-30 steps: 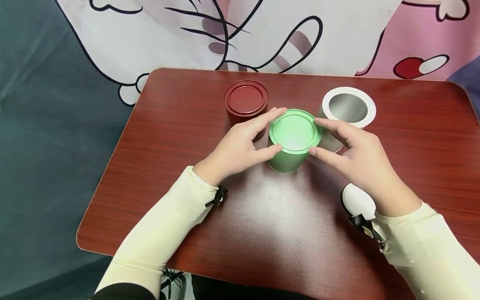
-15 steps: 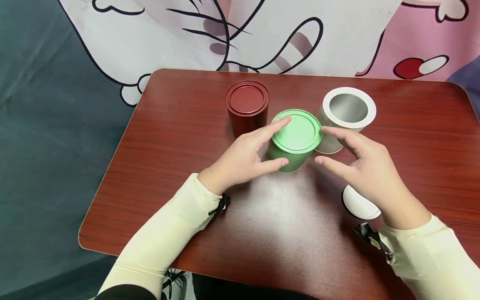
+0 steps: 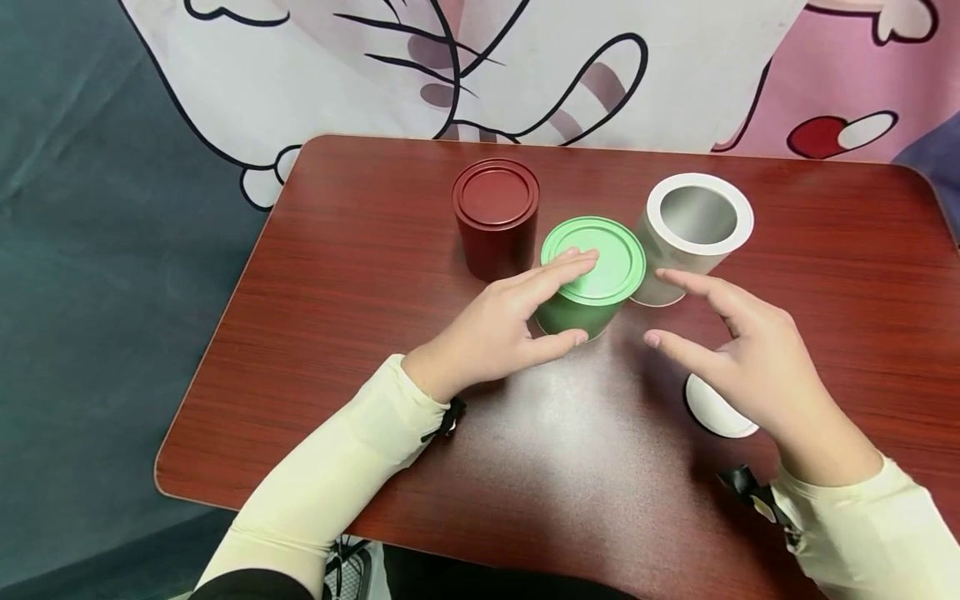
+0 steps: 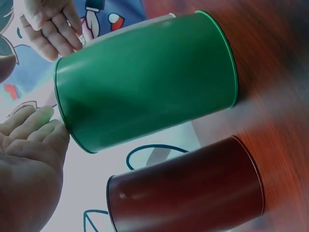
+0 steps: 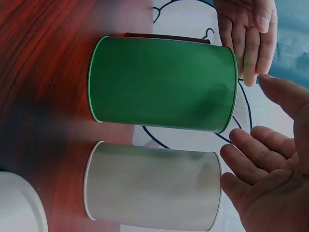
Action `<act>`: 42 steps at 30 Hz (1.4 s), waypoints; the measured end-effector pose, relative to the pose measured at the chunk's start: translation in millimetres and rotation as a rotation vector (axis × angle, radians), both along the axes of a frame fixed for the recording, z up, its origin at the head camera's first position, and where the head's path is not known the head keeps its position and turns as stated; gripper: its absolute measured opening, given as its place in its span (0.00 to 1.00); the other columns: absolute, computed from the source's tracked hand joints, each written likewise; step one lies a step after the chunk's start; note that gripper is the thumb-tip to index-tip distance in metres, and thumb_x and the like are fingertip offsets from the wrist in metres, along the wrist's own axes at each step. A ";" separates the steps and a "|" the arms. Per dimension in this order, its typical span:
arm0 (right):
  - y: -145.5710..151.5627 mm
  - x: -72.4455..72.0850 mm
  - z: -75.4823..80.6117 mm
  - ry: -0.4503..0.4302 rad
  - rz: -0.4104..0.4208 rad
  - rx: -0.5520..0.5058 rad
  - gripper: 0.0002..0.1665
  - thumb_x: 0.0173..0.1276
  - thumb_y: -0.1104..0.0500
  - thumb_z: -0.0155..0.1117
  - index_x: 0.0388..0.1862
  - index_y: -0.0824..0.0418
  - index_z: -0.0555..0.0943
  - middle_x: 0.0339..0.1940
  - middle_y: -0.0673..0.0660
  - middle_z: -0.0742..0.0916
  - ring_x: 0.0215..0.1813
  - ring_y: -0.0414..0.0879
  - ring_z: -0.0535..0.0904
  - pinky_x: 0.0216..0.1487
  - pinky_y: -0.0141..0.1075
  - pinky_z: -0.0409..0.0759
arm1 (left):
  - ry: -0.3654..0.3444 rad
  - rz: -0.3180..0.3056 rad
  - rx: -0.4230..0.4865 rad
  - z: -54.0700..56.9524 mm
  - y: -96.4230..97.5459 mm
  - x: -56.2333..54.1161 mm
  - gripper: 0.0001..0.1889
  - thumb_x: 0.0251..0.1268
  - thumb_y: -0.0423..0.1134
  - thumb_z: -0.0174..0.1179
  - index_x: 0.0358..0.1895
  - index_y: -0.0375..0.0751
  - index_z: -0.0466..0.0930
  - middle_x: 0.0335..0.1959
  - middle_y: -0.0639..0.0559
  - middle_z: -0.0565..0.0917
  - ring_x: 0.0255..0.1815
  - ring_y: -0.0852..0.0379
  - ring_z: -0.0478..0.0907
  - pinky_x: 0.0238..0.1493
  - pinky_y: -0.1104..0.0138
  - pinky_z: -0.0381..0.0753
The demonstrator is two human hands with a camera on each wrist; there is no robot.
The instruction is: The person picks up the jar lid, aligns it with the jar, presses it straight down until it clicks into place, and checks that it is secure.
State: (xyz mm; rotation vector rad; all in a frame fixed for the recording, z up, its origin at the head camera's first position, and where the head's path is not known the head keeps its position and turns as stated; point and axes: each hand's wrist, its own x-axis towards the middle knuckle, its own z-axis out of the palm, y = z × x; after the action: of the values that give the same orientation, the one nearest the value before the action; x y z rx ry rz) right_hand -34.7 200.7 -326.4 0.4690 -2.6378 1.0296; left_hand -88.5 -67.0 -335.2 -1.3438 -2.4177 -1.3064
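A green can (image 3: 585, 312) with a light green lid (image 3: 611, 258) on top stands upright at the middle of the table. My left hand (image 3: 510, 325) is over the near left part of the lid, its fingers extended and its thumb apart; it grips nothing. In the left wrist view its fingers are beside the lidded end of the green can (image 4: 145, 82). My right hand (image 3: 750, 358) is to the right of the can, apart from it, with fingers loosely spread and nothing in them. In the right wrist view its fingertips are near the top of the grey can (image 5: 154, 186).
A dark red lidded can (image 3: 495, 221) stands behind to the left. The grey can (image 3: 663, 258), uncovered with a white rim, stands at the right. A white round lid (image 3: 716, 408) lies on the wooden table (image 3: 300, 333), partly under my right hand. A printed cloth (image 3: 337, 75) hangs behind.
My right hand has moved away from the green can's lid, rightward and toward me. My left hand has shifted slightly right and nearer, over the lid. The cans have stayed nearly in place.
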 end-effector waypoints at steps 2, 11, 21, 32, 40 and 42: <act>0.9 2.0 -1.6 -0.006 -0.005 0.000 0.41 0.46 0.65 0.83 0.63 0.54 0.82 0.54 0.53 0.88 0.54 0.17 0.73 0.56 0.16 0.65 | -0.003 0.001 -0.011 0.9 1.0 2.5 0.34 0.64 0.39 0.69 0.71 0.31 0.69 0.71 0.42 0.72 0.74 0.58 0.65 0.75 0.68 0.58; 5.2 9.2 -8.8 -0.020 -0.017 0.005 0.40 0.47 0.64 0.83 0.63 0.54 0.82 0.55 0.47 0.87 0.51 0.19 0.73 0.53 0.17 0.65 | 0.028 -0.034 -0.013 0.1 6.4 10.7 0.33 0.63 0.38 0.68 0.70 0.30 0.70 0.71 0.40 0.73 0.75 0.58 0.64 0.76 0.67 0.58; 16.4 18.7 -17.7 -0.083 -0.057 0.016 0.41 0.48 0.61 0.84 0.64 0.51 0.81 0.57 0.36 0.84 0.44 0.22 0.73 0.43 0.19 0.64 | -0.010 -0.098 0.013 -2.5 11.9 17.5 0.34 0.64 0.37 0.68 0.71 0.30 0.68 0.72 0.43 0.72 0.76 0.59 0.61 0.75 0.68 0.59; 24.0 35.6 -25.5 -0.108 -0.099 0.003 0.41 0.50 0.60 0.83 0.65 0.46 0.81 0.55 0.36 0.84 0.56 0.16 0.71 0.53 0.12 0.63 | 0.000 -0.134 0.033 -16.1 17.8 24.8 0.32 0.63 0.37 0.69 0.69 0.30 0.70 0.70 0.43 0.74 0.76 0.57 0.63 0.73 0.69 0.62; 28.3 42.6 -35.0 -0.105 -0.121 0.017 0.40 0.49 0.60 0.83 0.64 0.47 0.82 0.52 0.19 0.76 0.48 0.16 0.71 0.46 0.15 0.64 | 0.030 -0.150 0.011 -25.4 25.2 30.3 0.32 0.64 0.38 0.69 0.69 0.29 0.70 0.71 0.42 0.73 0.76 0.58 0.62 0.74 0.69 0.61; 29.6 44.8 -37.1 -0.108 -0.127 0.017 0.40 0.49 0.60 0.83 0.64 0.47 0.82 0.50 0.18 0.76 0.45 0.18 0.72 0.44 0.16 0.65 | 0.018 -0.141 -0.004 -27.1 26.1 30.9 0.33 0.64 0.39 0.69 0.69 0.30 0.69 0.71 0.43 0.73 0.76 0.60 0.61 0.74 0.69 0.60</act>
State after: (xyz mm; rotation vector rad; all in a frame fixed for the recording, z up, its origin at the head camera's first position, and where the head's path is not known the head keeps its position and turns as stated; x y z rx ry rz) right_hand 10.1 230.3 -363.5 0.2520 -2.7325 1.0203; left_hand -57.6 -40.8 -362.3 -1.5453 -2.3529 -1.3142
